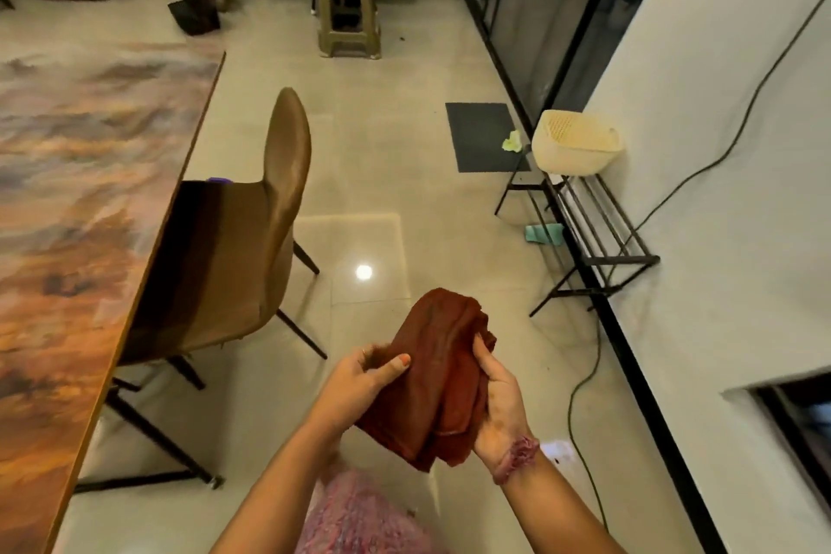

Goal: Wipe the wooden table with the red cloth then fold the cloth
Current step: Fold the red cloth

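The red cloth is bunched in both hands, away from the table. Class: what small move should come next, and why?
Probably turn left and lower the red cloth onto the wooden table. Left hand and right hand grip it in mid-air over the floor, so it touches no table; whether wiping is done cannot be told.

- The left hand (366, 382) and the right hand (497, 396) both grip the bunched red cloth (443, 369) between them.
- The wooden table (67, 216) lies far to their left, the brown chair (252, 229) nearer.
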The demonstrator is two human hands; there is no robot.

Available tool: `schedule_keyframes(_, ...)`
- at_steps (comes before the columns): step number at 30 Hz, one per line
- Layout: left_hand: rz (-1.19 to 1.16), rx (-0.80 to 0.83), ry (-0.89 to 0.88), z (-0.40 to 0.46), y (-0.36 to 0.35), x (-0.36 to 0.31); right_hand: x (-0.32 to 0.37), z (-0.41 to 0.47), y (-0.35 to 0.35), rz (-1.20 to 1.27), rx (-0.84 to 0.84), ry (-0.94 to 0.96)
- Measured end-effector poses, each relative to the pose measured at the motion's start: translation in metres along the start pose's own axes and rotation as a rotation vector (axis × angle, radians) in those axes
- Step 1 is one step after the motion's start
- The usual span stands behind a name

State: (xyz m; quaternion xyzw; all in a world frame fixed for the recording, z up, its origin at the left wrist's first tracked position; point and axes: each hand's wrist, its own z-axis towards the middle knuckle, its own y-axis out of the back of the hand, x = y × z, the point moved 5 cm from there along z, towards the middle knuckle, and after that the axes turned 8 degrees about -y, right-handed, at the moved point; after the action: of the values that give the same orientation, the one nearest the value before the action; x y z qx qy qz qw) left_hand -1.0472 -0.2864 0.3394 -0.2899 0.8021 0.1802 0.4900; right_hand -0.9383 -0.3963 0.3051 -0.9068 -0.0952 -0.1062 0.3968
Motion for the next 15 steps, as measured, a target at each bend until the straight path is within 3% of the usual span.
schedule_keyframes(3, 0.139, 0.012, -0.169, 0.021, -0.005, -0.019, 0.019, -0.004, -0.002, 0.041, -0.054, 0.056)
schedule_keyframes(5, 0.052, 0.105, -0.221, 0.033, -0.015, -0.031, 0.033, -0.002, -0.008, 0.032, -0.093, 0.108)
schedule_keyframes(8, -0.103, 0.271, -0.145, 0.052, -0.036, -0.042, 0.047, 0.011, -0.023, 0.015, -0.106, 0.11)
schedule_keyframes(15, -0.272, 0.187, 0.048, 0.124, -0.018, -0.069, 0.092, 0.041, -0.049, 0.148, -0.114, 0.18)
